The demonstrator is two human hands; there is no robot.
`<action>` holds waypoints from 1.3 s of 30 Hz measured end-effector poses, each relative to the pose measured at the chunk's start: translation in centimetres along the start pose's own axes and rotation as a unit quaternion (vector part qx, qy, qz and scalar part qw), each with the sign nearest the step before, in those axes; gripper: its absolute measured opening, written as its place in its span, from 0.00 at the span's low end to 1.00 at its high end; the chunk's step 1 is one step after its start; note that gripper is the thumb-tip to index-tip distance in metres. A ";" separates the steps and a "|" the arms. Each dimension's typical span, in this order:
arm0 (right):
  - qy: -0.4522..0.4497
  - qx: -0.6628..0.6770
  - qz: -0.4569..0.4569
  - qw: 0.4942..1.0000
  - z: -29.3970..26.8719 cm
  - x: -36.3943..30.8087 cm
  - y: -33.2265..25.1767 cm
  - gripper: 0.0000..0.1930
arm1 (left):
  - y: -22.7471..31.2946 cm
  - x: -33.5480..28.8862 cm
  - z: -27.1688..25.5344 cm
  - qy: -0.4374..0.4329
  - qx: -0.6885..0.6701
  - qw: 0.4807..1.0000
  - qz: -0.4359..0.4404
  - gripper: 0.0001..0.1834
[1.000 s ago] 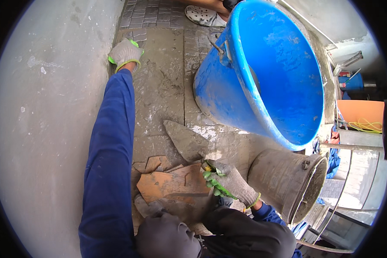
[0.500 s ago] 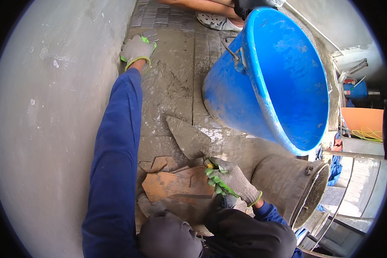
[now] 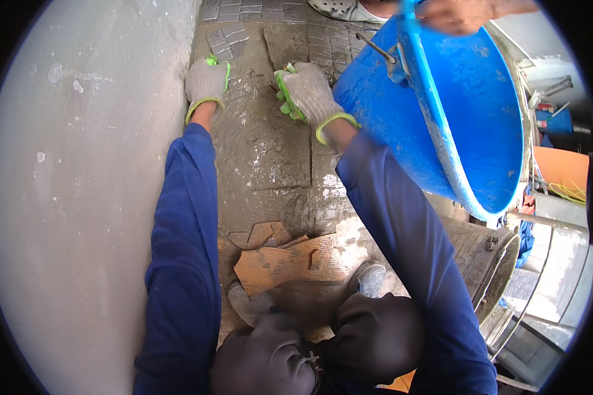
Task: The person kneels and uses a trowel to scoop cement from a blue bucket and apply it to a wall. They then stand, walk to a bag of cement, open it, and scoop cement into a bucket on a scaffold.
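Beside the wall, my left hand point(image 3: 205, 80) in a grey glove with green fingers rests low on the wet mortar point(image 3: 257, 145). Its fingers point away from me and are mostly hidden under the glove's back. Just beyond it lies a piece of small grey mosaic tile point(image 3: 228, 43). My right hand point(image 3: 308, 93), gloved alike, is closed round the handle of a trowel, which the fingers cover. The mortar-smeared trowel blade point(image 3: 286, 47) reaches forward, over the mortar near the grey tiles point(image 3: 257, 11).
A large blue bucket point(image 3: 375, 99) leans at my right, another person's hand point(image 3: 458, 14) at its rim. That person's clog point(image 3: 339, 8) is at the far edge. Broken orange tiles point(image 3: 270, 268) lie before my knees. A dirty grey bucket point(image 3: 468, 250) lies right; a plastered wall point(image 3: 92, 197) bounds the left.
My right hand has swung forward with the trowel, from beside the broken tiles to the far mortar. Another person's hand has appeared at the blue bucket's rim. My left hand stays by the wall.
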State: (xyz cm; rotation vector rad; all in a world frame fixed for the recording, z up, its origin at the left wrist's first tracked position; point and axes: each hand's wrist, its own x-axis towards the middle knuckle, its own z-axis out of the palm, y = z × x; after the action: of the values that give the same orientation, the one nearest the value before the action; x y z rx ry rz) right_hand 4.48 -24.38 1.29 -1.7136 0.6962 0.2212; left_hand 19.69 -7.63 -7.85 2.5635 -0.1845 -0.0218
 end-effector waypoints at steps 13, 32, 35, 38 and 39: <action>-0.060 -0.013 0.010 0.998 1.0 2.3 -1.2 0.17 | 2.1 0.7 -0.3 -0.061 0.119 0.991 0.028 0.34; -0.135 0.011 -0.101 0.986 0.5 -2.5 -3.3 0.15 | 0.7 2.8 -0.8 0.044 0.173 0.980 0.083 0.15; -0.114 0.069 -0.025 0.991 0.6 -8.8 -4.3 0.10 | -0.1 3.1 -0.8 0.106 0.151 0.981 0.063 0.12; -0.090 0.146 0.025 0.985 -1.1 -14.2 0.4 0.15 | 2.2 -0.2 -2.5 0.142 0.096 0.985 0.031 0.12; -0.137 0.284 0.050 0.948 -2.5 -15.5 3.4 0.19 | 3.0 -2.4 -4.0 0.156 0.080 0.984 0.019 0.12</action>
State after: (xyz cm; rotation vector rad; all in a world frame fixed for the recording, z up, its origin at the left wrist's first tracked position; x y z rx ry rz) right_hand -10.40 -21.99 6.94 -1.0724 0.5698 0.2907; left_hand 17.18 -7.64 -2.96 2.6786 -0.1174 0.4214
